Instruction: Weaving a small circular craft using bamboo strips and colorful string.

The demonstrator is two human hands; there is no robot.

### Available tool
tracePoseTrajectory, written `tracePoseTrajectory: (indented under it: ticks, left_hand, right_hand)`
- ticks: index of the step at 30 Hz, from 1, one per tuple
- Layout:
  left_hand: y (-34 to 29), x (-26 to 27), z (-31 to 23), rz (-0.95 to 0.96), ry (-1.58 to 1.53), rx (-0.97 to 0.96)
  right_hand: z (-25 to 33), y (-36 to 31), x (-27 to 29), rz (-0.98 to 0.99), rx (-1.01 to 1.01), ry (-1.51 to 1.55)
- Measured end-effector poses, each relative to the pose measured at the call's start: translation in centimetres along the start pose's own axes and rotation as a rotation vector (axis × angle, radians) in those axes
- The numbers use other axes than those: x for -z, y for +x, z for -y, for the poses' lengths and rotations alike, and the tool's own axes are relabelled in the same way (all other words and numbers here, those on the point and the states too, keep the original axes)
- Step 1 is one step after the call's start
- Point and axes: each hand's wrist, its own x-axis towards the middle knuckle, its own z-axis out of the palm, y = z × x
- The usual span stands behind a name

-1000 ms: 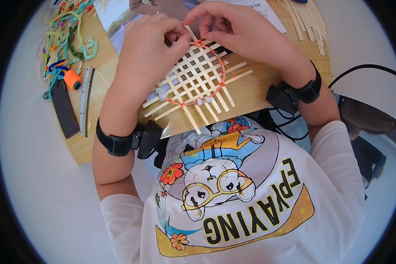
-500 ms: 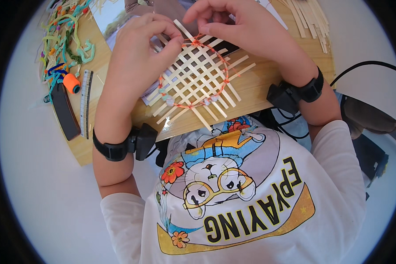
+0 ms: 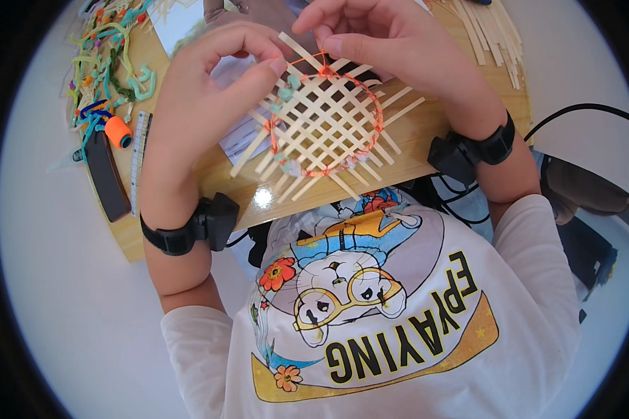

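An openwork lattice of pale bamboo strips (image 3: 326, 119) hangs at the table's front edge, its strip ends sticking out all around. A ring wrapped in orange thread (image 3: 380, 126) runs around the weave, with pale green and whitish bits along its left and lower sides. From a knot at the top of the ring, a loose length of orange thread (image 3: 302, 60) stretches between my hands. My left hand (image 3: 220, 94) pinches it between thumb and finger at the upper left. Above the knot, my right hand (image 3: 398, 56) has its fingertips closed on the thread too.
Colourful yarn scraps (image 3: 108, 63) lie at the table's far left, with an orange thread spool (image 3: 118, 131), a dark flat bar (image 3: 107, 178) and a clear ruler (image 3: 139, 164) nearby. Loose bamboo strips (image 3: 489, 35) sit at the far right. A printed picture (image 3: 178, 28) lies behind my hands.
The woven piece has shifted right and turned, bringing the green bits to its upper left. The orange thread now shows drawn out between my two hands.
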Motion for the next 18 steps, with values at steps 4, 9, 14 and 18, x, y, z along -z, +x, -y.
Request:
tracePoseTrajectory:
  ticks: [4,9,14,18]
  left_hand:
    - [-0.1,0.0,-0.2,0.019,-0.154,0.124]
    - [0.2,-0.8,0.5,-0.070,-0.223,0.202]
    - [0.5,-1.0,1.5,-0.028,-0.300,0.229]
    - [0.6,-1.3,2.0,-0.040,-0.460,0.320]
  right_hand:
    - [0.8,-0.4,-0.5,-0.119,-0.073,-0.132]
    - [1.2,-0.2,-0.9,-0.063,-0.200,-0.217]
    - [-1.0,-0.1,-0.1,-0.036,-0.021,-0.492]
    - [0.6,-0.1,0.0,0.017,-0.236,-0.206]
